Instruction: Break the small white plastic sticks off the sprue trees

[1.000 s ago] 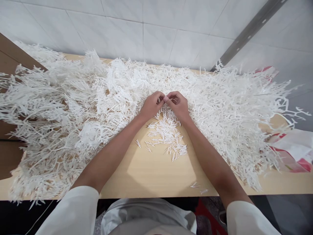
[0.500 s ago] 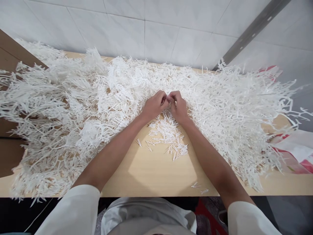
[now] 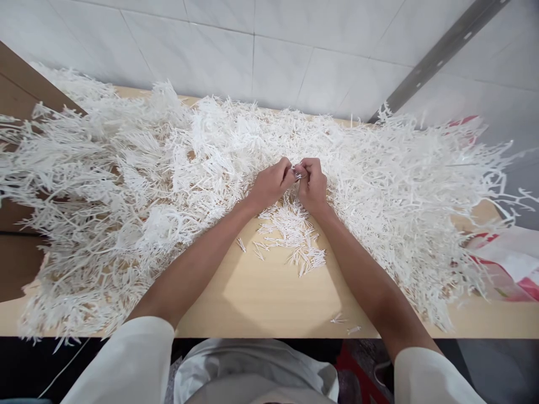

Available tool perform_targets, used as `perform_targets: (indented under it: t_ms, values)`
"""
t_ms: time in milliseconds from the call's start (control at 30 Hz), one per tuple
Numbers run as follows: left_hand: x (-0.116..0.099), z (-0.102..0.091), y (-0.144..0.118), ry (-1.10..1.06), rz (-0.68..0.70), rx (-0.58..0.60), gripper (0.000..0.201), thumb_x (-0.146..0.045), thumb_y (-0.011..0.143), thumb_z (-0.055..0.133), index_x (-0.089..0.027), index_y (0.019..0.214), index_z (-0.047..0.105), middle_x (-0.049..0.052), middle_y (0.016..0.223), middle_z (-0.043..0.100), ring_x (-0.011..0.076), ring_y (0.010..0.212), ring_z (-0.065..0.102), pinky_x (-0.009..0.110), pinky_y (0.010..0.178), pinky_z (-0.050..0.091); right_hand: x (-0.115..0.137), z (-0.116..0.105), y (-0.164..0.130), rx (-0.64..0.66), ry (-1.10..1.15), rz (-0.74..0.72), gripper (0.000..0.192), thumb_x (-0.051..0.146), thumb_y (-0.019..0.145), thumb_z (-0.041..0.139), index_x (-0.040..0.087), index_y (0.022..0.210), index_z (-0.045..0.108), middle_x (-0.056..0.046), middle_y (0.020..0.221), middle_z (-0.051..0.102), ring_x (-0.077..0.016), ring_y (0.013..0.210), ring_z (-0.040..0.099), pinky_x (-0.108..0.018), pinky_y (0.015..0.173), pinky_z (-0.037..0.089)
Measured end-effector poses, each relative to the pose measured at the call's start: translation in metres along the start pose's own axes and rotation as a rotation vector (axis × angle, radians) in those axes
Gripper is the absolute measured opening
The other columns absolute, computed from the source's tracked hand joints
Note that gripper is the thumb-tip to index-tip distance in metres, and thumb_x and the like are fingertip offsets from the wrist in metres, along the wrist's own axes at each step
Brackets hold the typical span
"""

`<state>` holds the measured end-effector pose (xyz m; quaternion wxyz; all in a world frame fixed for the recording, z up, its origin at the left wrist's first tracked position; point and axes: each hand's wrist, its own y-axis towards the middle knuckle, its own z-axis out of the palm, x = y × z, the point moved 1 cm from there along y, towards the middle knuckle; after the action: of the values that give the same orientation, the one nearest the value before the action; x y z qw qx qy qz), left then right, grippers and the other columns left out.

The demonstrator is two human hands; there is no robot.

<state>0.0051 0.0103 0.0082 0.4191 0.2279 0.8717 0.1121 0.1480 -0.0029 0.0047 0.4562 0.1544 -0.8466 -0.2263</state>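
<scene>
White sprigs lie loose in a small near-centre pile, far more staying bunched in the tangled heap left, right and far, while left hand and right hand pinch seemingly one thin stem.

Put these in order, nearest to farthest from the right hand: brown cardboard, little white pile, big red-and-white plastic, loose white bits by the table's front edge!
From the right hand, in the head view:
1. Little white pile: just below.
2. Loose white bits: farther below.
3. Big red-and-white plastic: off to the right.
4. Brown cardboard: far left.
</scene>
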Motion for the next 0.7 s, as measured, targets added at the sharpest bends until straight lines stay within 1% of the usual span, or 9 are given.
perform_targets:
  t_ms: [233,333,400,500,567,633,700]
  values:
    - [-0.001,0.001,0.0,-0.026,-0.024,0.006,0.015,-0.031,0.094,0.04,-0.024,0.081,0.039,-0.002,0.064,0.051,0.0132,0.056,0.044,0.029,0.054,0.029,0.0,0.001,0.0,-0.017,0.041,0.023,0.027,0.053,0.096,0.039,0.027,0.094,0.048,0.004,0.073,0.055,-0.0089,0.057,0.046,-0.027,0.059,0.038]
    - [0.001,0.003,-0.001,-0.002,0.004,-0.055,0.018,-0.034,0.096,0.039,-0.023,0.082,0.041,-0.001,0.067,0.052,0.0127,0.057,0.045,0.029,0.055,0.03,0.003,0.002,0.003,-0.032,0.103,0.085,0.03,0.055,0.092,0.047,0.026,0.092,0.05,0.004,0.073,0.055,-0.0095,0.06,0.049,-0.027,0.06,0.04]
    - [0.002,0.005,-0.001,0.031,0.022,-0.085,0.019,-0.036,0.096,0.041,-0.023,0.082,0.043,-0.001,0.069,0.053,0.0123,0.057,0.046,0.029,0.055,0.03,0.005,0.001,0.006,-0.018,0.173,0.129,0.032,0.057,0.088,0.053,0.025,0.089,0.051,0.004,0.073,0.055,-0.0095,0.062,0.05,-0.026,0.059,0.042]
    - [0.002,0.005,-0.001,0.063,0.028,-0.082,0.018,-0.036,0.094,0.046,-0.023,0.082,0.045,-0.001,0.072,0.057,0.0124,0.06,0.049,0.029,0.056,0.032,0.004,0.001,0.01,0.033,0.278,0.189,0.035,0.059,0.083,0.061,0.025,0.088,0.055,0.004,0.073,0.057,-0.0088,0.062,0.051,-0.024,0.057,0.043]
    - [0.001,0.004,-0.001,0.075,0.016,-0.082,0.017,-0.035,0.094,0.047,-0.023,0.083,0.045,0.0,0.074,0.058,0.0128,0.062,0.05,0.029,0.057,0.033,0.001,0.001,0.011,0.044,0.311,0.216,0.035,0.059,0.081,0.062,0.024,0.086,0.056,0.004,0.072,0.058,-0.0089,0.061,0.052,-0.024,0.057,0.044]
    - [-0.001,0.003,-0.001,0.087,-0.011,-0.085,0.016,-0.033,0.094,0.046,-0.022,0.083,0.045,0.0,0.074,0.057,0.0129,0.063,0.051,0.03,0.059,0.033,-0.001,0.001,0.011,0.041,0.304,0.222,0.036,0.059,0.083,0.06,0.024,0.082,0.056,0.004,0.07,0.059,-0.0096,0.061,0.053,-0.025,0.057,0.044]
    - [-0.001,0.002,-0.001,0.099,-0.042,-0.091,0.015,-0.032,0.094,0.045,-0.022,0.083,0.046,0.0,0.073,0.057,0.0131,0.062,0.05,0.03,0.059,0.033,-0.002,0.002,0.01,0.033,0.221,0.198,0.037,0.06,0.085,0.057,0.024,0.079,0.055,0.003,0.069,0.059,-0.0103,0.06,0.052,-0.026,0.058,0.044]
